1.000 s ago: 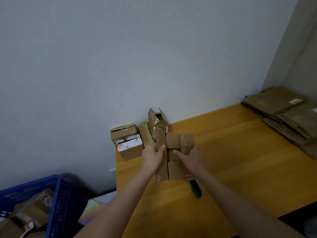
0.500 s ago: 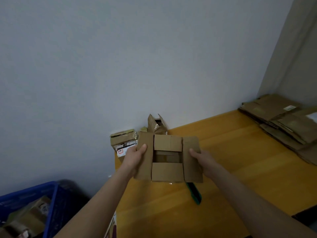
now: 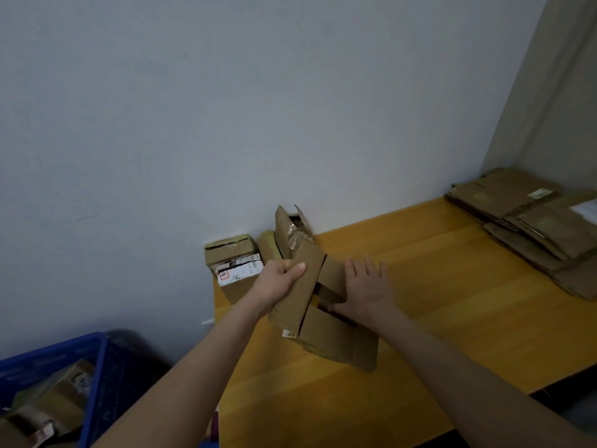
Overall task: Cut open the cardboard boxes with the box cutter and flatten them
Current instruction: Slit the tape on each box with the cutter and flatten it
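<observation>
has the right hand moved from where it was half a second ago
Yes. The right hand left the right flap of the box and shifted left, toward the open box by the wall. It now lies flat on top.

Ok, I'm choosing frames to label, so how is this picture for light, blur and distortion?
Head view: dim, even light with no glare; a soft shadow under the box on the table; the right hand looks slightly smeared; the blue crate at the lower left is soft; the wall corner at right leans, wide-angle distortion.
</observation>
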### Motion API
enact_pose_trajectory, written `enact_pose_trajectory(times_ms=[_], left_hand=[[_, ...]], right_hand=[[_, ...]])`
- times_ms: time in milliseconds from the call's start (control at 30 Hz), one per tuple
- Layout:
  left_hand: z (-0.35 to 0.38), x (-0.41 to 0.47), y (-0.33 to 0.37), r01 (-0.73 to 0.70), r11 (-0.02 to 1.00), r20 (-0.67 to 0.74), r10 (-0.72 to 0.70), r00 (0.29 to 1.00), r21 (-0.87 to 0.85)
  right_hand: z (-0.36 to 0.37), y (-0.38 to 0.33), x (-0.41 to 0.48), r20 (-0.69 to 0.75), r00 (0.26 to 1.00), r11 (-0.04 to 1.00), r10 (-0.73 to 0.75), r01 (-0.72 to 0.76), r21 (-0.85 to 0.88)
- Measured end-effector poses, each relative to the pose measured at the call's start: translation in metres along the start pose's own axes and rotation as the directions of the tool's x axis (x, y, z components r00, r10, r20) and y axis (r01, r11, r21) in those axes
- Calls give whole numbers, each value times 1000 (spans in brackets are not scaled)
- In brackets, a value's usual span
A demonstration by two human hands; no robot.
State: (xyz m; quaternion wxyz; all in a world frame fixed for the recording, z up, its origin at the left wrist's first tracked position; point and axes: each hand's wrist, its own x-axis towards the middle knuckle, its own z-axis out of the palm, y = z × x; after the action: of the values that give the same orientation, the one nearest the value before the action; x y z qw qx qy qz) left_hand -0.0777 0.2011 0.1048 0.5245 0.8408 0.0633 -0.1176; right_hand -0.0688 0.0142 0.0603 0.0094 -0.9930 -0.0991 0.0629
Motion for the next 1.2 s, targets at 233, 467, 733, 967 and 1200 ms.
enact_pose_trajectory(times_ms=[233, 467, 733, 967, 1200], left_hand=[[-25, 10, -12, -56, 952, 26, 50, 998, 300], [-16, 5, -40, 97, 972, -498, 22, 867, 212], [14, 3, -44, 232, 972, -295, -234, 926, -41], [-7, -5, -41, 166, 975, -110, -184, 977, -150], [-37, -16, -45, 176, 878, 17, -188, 982, -445]], right_hand=[[7, 14, 2, 51, 998, 721, -22, -19, 693], [15, 8, -3, -13, 964, 707, 264, -184, 683], [5, -5, -15, -175, 978, 655, 118, 56, 753], [-2, 13, -24, -78, 978, 334, 193, 10, 942], [15, 48, -22, 289, 947, -227, 140, -254, 940]])
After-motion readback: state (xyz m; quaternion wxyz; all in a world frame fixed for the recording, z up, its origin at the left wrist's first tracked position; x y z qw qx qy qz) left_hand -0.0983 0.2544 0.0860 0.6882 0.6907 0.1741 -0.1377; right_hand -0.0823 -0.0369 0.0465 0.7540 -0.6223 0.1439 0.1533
